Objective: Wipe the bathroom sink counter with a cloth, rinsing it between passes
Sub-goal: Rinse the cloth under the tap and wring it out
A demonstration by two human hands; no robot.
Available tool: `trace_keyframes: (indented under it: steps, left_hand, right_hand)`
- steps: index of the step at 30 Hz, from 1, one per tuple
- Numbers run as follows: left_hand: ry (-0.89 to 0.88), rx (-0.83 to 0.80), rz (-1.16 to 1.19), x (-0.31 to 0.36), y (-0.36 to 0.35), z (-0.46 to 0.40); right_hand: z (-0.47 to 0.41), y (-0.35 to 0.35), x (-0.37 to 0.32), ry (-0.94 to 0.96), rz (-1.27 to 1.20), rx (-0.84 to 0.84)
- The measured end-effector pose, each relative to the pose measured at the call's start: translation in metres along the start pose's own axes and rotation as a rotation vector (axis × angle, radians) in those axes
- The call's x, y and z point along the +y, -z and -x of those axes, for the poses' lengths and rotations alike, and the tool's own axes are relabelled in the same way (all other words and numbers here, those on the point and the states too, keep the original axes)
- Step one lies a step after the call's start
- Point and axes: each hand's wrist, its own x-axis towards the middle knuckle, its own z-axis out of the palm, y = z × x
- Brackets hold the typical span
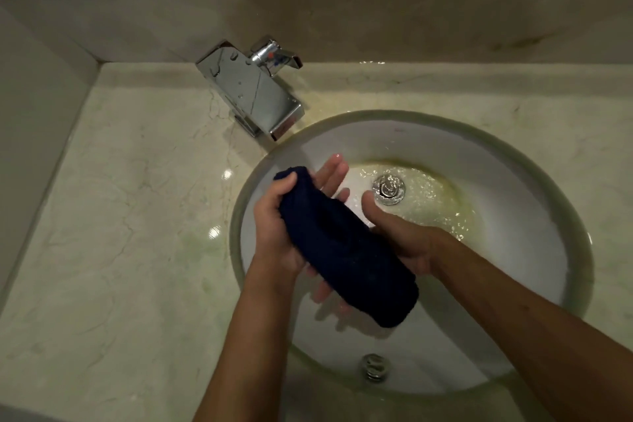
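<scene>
A dark blue cloth [346, 247], rolled into a thick bundle, is held over the white round sink basin [534, 202]. My left hand [274, 233] grips its upper left end, thumb on top. My right hand [400, 233] cups it from the right, and its fingertips show beyond the cloth near the far end. Water shimmers around the metal drain [388, 189]. The pale marble counter [130, 216] surrounds the basin and looks wet in places.
A chrome tap [255, 92] with a lever handle [277, 55] stands at the back left of the basin. An overflow hole [373, 367] sits at the basin's near side. Walls close off the counter at the back and left.
</scene>
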Motion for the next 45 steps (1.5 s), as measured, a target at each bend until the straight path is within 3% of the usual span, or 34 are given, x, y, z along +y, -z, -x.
trace_keyframes:
  steps: [2, 6, 8, 10, 13, 16, 18, 21, 24, 30, 35, 38, 45]
  left_hand:
    - [-0.051, -0.042, 0.097, 0.000, 0.001, -0.001]
    - [-0.122, -0.110, 0.222, -0.005, 0.012, -0.012]
    - [-0.041, -0.207, 0.275, -0.005, 0.018, -0.018]
    - [0.035, -0.207, 0.222, -0.004, 0.021, -0.024]
    - [0.128, 0.072, -0.068, -0.006, 0.022, -0.038]
    - [0.184, 0.390, -0.445, -0.031, 0.031, -0.058]
    - [0.135, 0.543, -0.777, -0.054, 0.035, -0.066]
    - [0.067, 0.565, -1.260, -0.078, 0.034, -0.071]
    - [0.087, 0.525, -1.407, -0.082, 0.026, -0.074]
    - [0.145, 0.465, -1.675, -0.079, 0.018, -0.065]
    - [0.176, 0.524, -1.603, -0.061, -0.003, -0.058]
    - [0.200, 0.559, -1.391, -0.047, -0.016, -0.050]
    - [0.260, 0.689, -0.843, -0.046, -0.041, -0.024]
  right_hand:
    - [0.001, 0.002, 0.008, 0.041, -0.005, -0.116]
    - [-0.009, -0.003, 0.029, 0.117, -0.248, -0.269]
    - [-0.006, -0.010, 0.038, 0.127, -0.299, -0.252]
    - [0.000, -0.017, 0.040, 0.129, -0.258, -0.105]
    - [0.006, -0.031, 0.029, 0.082, 0.049, 0.385]
    - [-0.001, -0.029, 0.030, 0.031, 0.654, 0.902]
    - [-0.009, -0.015, 0.044, -0.039, 1.076, 1.113]
    - [-0.014, -0.001, 0.064, -0.136, 1.340, 1.228]
    - [-0.014, 0.005, 0.068, -0.109, 1.422, 1.264]
    - [-0.007, 0.004, 0.062, -0.177, 1.774, 1.151]
    - [-0.004, -0.013, 0.053, -0.178, 1.680, 1.213]
    - [0.005, -0.030, 0.047, -0.189, 1.410, 1.248]
    - [0.037, -0.054, 0.038, -0.274, 0.921, 1.064]
